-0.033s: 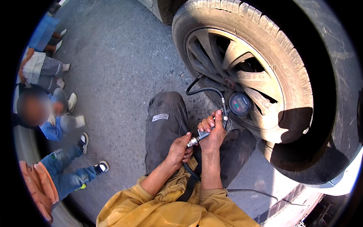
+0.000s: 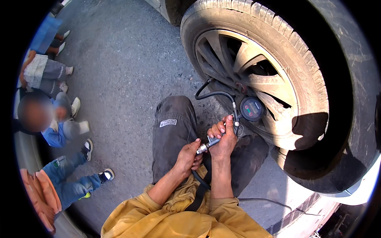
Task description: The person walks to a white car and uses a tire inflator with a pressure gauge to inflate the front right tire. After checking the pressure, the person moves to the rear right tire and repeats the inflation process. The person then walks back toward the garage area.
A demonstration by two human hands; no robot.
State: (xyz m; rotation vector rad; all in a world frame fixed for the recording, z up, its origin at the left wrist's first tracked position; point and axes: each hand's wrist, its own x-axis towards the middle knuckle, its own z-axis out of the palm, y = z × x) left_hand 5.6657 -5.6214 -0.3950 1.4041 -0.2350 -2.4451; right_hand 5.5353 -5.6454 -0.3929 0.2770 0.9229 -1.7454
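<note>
My right hand (image 2: pixel 223 142) is wrapped around the grip of a tire inflator (image 2: pixel 214 141), thumb up along its body. The inflator's round dark digital gauge (image 2: pixel 252 108) sits just beyond that hand, in front of the wheel. From its top a short black hose (image 2: pixel 216 94) curves to the lower left part of the rim, where its end meets the wheel. My left hand (image 2: pixel 187 158) is closed on the air hose close to the metal coupling (image 2: pixel 202 149) at the inflator's rear. The dusty car wheel (image 2: pixel 254 75) stands ahead to the right.
My bent knee (image 2: pixel 174 119) is between the hands and the grey pavement (image 2: pixel 119 79). The car's dark fender (image 2: pixel 361 79) arches over the wheel at right. A thin hose (image 2: pixel 270 200) runs across the ground at lower right. Several people, one in blue jeans (image 2: pixel 69 176), are along the left.
</note>
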